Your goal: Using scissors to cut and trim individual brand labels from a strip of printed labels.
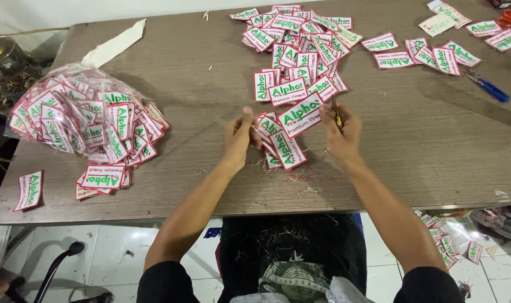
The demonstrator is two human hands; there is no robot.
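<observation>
Right now the left hand (239, 134) pinches the left end of a white rectangular embroidered patch with red border (300, 115), long axis tilting up-right toward the right hand (340, 130), which grips small snips (335, 112) at its far end above the brown wooden surface (199, 101).
</observation>
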